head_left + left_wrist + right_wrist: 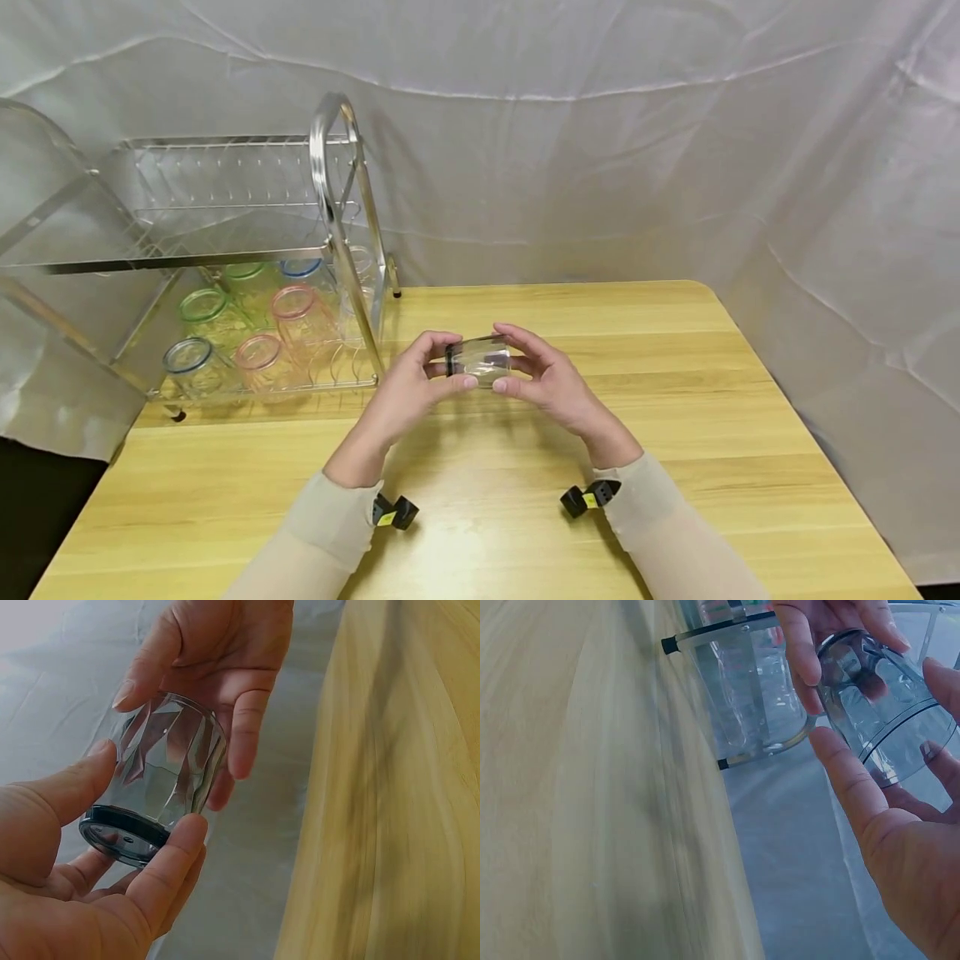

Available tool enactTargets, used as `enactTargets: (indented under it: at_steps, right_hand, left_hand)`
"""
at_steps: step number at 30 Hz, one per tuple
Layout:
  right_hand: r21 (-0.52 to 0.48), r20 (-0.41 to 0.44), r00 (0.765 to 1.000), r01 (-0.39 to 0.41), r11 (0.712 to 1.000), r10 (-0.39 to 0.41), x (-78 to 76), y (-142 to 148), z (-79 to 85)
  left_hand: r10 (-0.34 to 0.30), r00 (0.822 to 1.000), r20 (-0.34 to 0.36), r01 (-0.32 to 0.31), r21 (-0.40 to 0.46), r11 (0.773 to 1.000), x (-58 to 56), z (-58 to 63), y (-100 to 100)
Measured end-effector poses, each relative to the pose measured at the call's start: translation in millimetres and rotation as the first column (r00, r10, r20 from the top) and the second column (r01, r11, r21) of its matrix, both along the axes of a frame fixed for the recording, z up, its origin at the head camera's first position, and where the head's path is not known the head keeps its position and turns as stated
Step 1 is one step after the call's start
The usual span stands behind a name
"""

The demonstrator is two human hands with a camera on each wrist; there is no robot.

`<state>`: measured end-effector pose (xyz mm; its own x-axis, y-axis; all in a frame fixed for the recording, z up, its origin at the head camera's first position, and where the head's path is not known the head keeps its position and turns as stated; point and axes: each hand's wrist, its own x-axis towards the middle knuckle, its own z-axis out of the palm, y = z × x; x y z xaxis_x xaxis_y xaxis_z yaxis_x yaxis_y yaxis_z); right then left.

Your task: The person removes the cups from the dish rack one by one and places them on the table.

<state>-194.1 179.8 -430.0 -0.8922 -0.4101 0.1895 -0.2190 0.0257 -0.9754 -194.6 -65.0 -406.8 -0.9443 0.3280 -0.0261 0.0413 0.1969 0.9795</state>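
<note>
A clear faceted glass (482, 358) with a dark ring round one end lies on its side in the air, between both hands and over the table. My left hand (405, 385) grips the dark-ringed end, thumb on the near side and fingers on the far side. At the other end my right hand (553, 390) holds the glass between thumb and fingers. In the left wrist view, the faceted wall of the glass (169, 754) shows between the two hands. The right wrist view has right-hand fingers spread round its plain end.
A two-tier metal dish rack (341, 242) stands on the table's left rear. Its lower tier holds several tinted glasses, among them a pink glass (303, 321), a green glass (213, 321) and a blue-ringed glass (197, 371). Behind the wooden table (675, 400) hangs a grey cloth (570, 167).
</note>
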Motion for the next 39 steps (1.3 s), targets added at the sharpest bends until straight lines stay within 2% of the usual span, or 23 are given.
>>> enactTargets:
  at_steps: [7,11,14,17,19,20,23,24,26,28,31,34,37,39]
  right_hand:
    - [0.012,0.019,0.999,0.033,0.999,-0.033,-0.7,2,-0.1]
    - [0.012,0.013,0.999,0.043,0.999,-0.043,-0.9,2,1.0]
    - [0.022,0.003,0.998,0.062,0.998,-0.062,-1.3,3,2.3]
    - [0.038,-0.012,0.995,0.102,0.994,-0.101,-2.1,6,3.8]
    - [0.040,-0.017,0.992,0.127,0.991,-0.126,-3.3,9,4.6]
    - [0.041,-0.018,0.990,0.139,0.989,-0.138,-3.9,10,4.8]
    - [0.035,-0.015,0.986,0.165,0.986,-0.165,-6.1,13,5.1]
    - [0.036,-0.013,0.985,0.174,0.984,-0.174,-6.8,14,4.8]
    - [0.042,-0.013,0.981,0.195,0.980,-0.195,-7.2,15,5.1]
    - [0.051,-0.012,0.977,0.215,0.975,-0.215,-7.4,17,5.2]
    - [0.089,-0.016,0.969,0.245,0.965,-0.245,-7.6,19,4.9]
    - [0.195,-0.061,0.961,0.277,0.941,-0.271,-9.4,21,4.6]
    - [0.339,-0.151,0.948,0.315,0.887,-0.279,-13.4,23,5.6]
    - [0.422,-0.214,0.937,0.343,0.839,-0.276,-17.2,24,8.2]
  left_hand:
    - [0.004,1.000,-0.010,-0.004,0.006,1.000,-3.4,-6.7,5]
    - [0.027,0.998,-0.049,-0.031,-0.089,0.996,-1.4,-4.5,6]
    - [0.016,0.996,-0.091,-0.030,-0.156,0.987,2.4,-0.2,3]
    - [-0.008,0.991,-0.131,-0.027,-0.258,0.966,9.7,8.9,-5]
    - [-0.031,0.984,-0.175,-0.035,-0.366,0.930,16.2,17.4,-12]
    - [-0.045,0.978,-0.203,-0.047,-0.430,0.902,19.7,22.0,-17]
    - [-0.100,0.960,-0.262,-0.082,-0.603,0.793,28.9,35.9,-34]
    - [-0.118,0.957,-0.266,-0.087,-0.648,0.756,31.1,40.2,-41]
    - [-0.139,0.959,-0.248,-0.083,-0.712,0.697,33.1,48.0,-56]
    - [-0.118,0.969,-0.215,-0.086,-0.749,0.657,33.1,53.3,-71]
    - [-0.066,0.971,-0.229,-0.140,-0.774,0.618,29.6,52.7,-90]
    - [-0.043,0.955,-0.295,-0.212,-0.774,0.597,24.5,42.8,-101]
    - [-0.052,0.931,-0.360,-0.259,-0.758,0.599,18.9,29.5,-103]
    - [-0.053,0.918,-0.394,-0.281,-0.738,0.613,15.4,22.1,-102]
